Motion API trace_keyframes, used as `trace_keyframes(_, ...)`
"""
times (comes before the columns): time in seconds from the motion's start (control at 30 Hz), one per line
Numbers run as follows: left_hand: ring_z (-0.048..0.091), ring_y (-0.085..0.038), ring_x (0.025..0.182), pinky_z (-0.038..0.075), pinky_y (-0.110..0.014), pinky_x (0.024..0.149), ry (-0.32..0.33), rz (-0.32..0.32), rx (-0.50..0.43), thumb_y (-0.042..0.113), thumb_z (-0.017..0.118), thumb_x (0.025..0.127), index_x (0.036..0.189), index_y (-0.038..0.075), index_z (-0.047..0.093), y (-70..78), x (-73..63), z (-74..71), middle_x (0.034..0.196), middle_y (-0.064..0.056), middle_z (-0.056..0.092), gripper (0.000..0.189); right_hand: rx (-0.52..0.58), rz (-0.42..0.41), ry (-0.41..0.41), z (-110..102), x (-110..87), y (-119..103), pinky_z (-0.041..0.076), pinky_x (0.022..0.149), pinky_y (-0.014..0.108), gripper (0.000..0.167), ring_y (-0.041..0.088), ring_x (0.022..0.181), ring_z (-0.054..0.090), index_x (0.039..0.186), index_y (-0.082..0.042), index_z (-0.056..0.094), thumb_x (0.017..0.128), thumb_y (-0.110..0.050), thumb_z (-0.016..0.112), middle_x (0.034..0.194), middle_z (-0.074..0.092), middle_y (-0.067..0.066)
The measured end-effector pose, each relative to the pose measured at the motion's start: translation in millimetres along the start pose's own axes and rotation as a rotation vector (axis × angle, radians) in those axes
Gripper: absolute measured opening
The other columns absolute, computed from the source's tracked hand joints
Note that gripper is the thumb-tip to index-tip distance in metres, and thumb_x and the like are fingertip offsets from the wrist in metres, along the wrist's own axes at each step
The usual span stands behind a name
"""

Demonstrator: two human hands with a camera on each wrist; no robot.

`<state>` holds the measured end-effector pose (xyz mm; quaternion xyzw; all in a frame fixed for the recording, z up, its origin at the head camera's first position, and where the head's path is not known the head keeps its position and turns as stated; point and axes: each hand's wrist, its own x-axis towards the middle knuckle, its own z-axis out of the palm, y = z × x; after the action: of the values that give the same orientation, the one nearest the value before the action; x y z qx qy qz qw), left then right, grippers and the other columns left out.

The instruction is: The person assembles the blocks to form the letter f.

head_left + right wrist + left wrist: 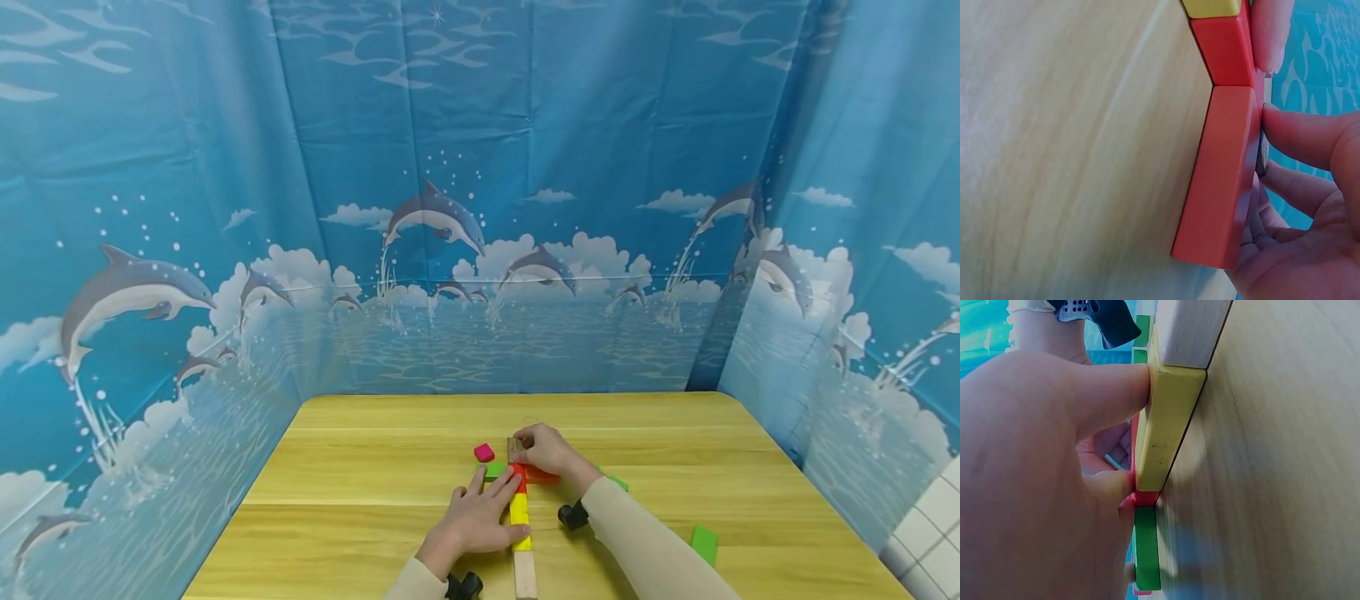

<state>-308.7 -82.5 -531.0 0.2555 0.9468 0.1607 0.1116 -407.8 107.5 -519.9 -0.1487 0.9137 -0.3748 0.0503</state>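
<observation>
A line of toy blocks runs away from the person. It has a pale wooden block (pixel 525 575), yellow blocks (pixel 519 510), a red block (pixel 522 486) and, at the far end, a brown wooden block (pixel 512 446). My right hand (pixel 551 451) pinches that brown block between thumb and fingers; its dark-grained side (pixel 1262 157) partly shows in the right wrist view. Spread over the line, my left hand (pixel 478 521) has its thumb against yellow and straight fingertips on the red and green blocks. The green block (pixel 1147 550) juts left from the red one, an orange-red block (pixel 1219 175) juts right.
A pink block (pixel 484 452) lies just beyond the green one. To the right, one green block (pixel 703 544) lies on the wooden table (pixel 337 500); another (pixel 619 482) shows behind the right forearm. Dolphin-printed curtains (pixel 465 333) surround the table.
</observation>
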Motion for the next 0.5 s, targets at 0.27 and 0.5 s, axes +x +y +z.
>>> trace_keyframes(0.27,0.004,-0.036,0.153,0.025,-0.067,0.108,0.002,0.003,0.008,0.072,0.042,0.095,0.163,0.032,0.018,0.9,-1.3,-3.2,0.167,0.013,0.013,0.082,0.007,0.013,-0.004,-1.9,-0.8,-2.6,0.053,0.093,0.046,0.048,0.025,0.100,0.063,0.131,0.003,0.064,0.088,-0.012,0.079,0.112,0.068,0.011)
trace_keyframes(0.5,0.006,-0.036,0.153,0.024,-0.068,0.108,0.000,0.005,0.012,0.073,0.043,0.095,0.162,0.034,0.019,0.6,-1.7,-0.8,0.166,0.015,0.015,0.082,0.040,0.000,-0.020,-1.9,-1.4,-0.8,0.052,0.094,0.048,0.047,0.027,0.103,0.064,0.132,0.007,0.063,0.089,-0.008,0.077,0.112,0.069,0.010)
